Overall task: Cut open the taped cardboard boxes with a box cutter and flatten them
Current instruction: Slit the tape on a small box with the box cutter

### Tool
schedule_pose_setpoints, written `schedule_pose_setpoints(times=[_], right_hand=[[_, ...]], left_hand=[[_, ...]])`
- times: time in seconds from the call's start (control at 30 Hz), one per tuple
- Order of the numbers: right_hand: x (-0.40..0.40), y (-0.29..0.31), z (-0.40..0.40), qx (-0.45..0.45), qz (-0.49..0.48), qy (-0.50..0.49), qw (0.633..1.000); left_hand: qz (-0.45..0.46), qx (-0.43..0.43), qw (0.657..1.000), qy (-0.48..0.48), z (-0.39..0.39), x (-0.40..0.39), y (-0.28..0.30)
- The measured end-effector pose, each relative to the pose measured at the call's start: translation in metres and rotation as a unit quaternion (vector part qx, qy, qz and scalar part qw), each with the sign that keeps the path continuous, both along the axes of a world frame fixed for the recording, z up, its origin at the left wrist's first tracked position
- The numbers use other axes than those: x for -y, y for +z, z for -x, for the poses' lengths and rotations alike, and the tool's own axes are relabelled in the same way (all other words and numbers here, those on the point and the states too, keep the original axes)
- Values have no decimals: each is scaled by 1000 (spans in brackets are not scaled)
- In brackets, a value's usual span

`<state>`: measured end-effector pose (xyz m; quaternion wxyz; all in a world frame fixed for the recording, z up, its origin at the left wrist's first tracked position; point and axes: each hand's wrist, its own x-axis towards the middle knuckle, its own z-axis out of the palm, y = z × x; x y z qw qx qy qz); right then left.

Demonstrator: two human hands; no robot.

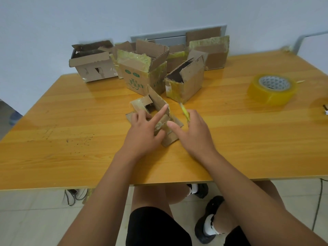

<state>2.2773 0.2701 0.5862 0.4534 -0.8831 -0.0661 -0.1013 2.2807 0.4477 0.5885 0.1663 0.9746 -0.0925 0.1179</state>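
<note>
Small cardboard box (156, 112) lies partly collapsed on bench (71, 121), flaps splayed, tape remnants yellowish. Left hand (143, 132) fingers extended, pressing it; right hand (193, 132) grasps yellow box cutter (185, 112) just beside.

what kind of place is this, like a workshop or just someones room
Probably a plain room or small office, not a workshop: one wooden table against a bare pale wall, a tiled floor with loose cables under the table, and only cardboard boxes and a tape roll on top.
</note>
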Motion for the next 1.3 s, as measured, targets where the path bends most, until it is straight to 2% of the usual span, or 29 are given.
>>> schedule_pose_setpoints(times=[0.17,0.33,0.4,0.57,0.73,0.8,0.87,0.93,1.0,1.07,1.13,1.3], right_hand=[[-23,6,-17,-51,-135,-1,990],[-19,7,-18,-173,-342,-34,923],[-18,8,-18,-183,-370,-42,910],[-25,15,-16,-113,-283,-102,947],[-17,17,-12,-174,-344,-74,920],[-13,18,-6,-140,-255,-59,955],[-13,22,-3,-40,-123,-33,991],[-15,27,-5,59,-5,-13,998],[-14,28,-10,114,76,7,991],[-10,25,-13,107,82,35,990],[-4,16,-13,59,75,52,994],[-1,9,-15,8,67,14,998]], left_hand=[[11,4,1000,-29,4,-9,6],[81,36,996,-28,15,-11,-1],[115,49,992,-12,17,-6,-2],[110,85,990,5,16,3,5],[116,61,991,-25,20,-5,7],[131,37,990,-48,21,-8,9],[140,20,988,-66,20,-10,11],[149,9,986,-78,19,-11,16],[151,4,985,-84,20,-13,18],[145,-1,985,-90,21,-15,18],[127,-19,987,-93,21,-18,19],[49,-121,983,-130,20,-24,31]])
